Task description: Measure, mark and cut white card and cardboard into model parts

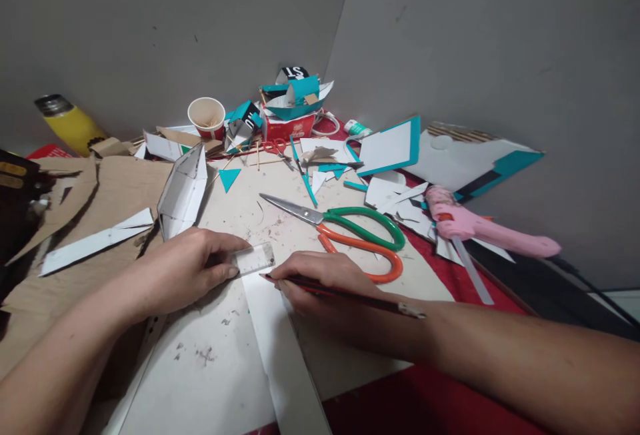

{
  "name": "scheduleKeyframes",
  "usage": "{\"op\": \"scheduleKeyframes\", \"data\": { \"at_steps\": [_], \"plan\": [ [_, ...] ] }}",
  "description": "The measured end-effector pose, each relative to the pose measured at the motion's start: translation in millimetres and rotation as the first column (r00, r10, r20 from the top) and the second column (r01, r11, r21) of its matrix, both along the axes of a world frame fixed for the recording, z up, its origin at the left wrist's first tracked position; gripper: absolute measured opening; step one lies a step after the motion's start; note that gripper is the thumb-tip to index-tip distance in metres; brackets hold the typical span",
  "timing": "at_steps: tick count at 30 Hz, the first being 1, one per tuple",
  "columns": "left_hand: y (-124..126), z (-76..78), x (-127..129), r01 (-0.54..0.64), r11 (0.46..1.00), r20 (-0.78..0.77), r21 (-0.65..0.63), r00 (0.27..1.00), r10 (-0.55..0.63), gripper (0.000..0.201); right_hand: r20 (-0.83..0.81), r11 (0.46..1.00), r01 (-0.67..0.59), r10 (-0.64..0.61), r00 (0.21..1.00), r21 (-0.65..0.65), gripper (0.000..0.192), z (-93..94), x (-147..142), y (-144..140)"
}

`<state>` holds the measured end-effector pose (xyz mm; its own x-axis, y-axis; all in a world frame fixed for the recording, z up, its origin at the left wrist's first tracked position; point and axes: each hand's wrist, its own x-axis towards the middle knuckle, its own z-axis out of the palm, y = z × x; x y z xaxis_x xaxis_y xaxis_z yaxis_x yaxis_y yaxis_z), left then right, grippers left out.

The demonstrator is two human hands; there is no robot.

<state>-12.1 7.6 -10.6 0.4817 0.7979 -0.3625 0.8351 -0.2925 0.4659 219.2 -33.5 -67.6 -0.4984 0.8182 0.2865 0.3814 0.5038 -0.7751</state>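
I see my left hand [187, 268] pressing a small ruler [254, 258] onto a paper strip [280, 341] that runs toward me across the board [210, 368] on the table [440, 395]; my right hand [320, 281] rests just right of the ruler, holding a pencil [345, 293] whose tip touches the strip's edge; the scissors [345, 228] lie just behind that hand; the glue gun [480, 225] lies farther right, on paper scraps [400, 198]; a folded paper boat [183, 191] sits behind my left hand; a cup [207, 117] stands farther back; a bottle [70, 125] leans at the far left, behind cardboard sheets [110, 188].
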Motion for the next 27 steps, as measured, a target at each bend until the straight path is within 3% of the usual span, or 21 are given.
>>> {"op": "scheduleKeyframes", "data": {
  "at_steps": [7, 17, 27],
  "plan": [
    [-1.1, 1.7, -0.9, 0.019, 1.000, 0.033, -0.014, 0.999, -0.019, 0.039, -0.132, 0.980, 0.189, -0.196, 0.972, -0.063, 0.017, 22.4, 2.0, -4.5],
    [-1.8, 14.0, 2.1, 0.006, 0.992, 0.095, -0.125, 0.995, 0.006, 0.037, -0.165, 0.988, 0.152, -0.153, 0.974, -0.019, 0.019, 27.8, 7.2, -3.4],
    [1.6, 26.9, -9.1, 0.061, 0.981, -0.002, -0.184, 0.998, -0.062, 0.021, -0.173, 0.991, 0.130, -0.126, 0.977, 0.014, 0.020, 22.7, 7.9, -1.1]
  ]
}}
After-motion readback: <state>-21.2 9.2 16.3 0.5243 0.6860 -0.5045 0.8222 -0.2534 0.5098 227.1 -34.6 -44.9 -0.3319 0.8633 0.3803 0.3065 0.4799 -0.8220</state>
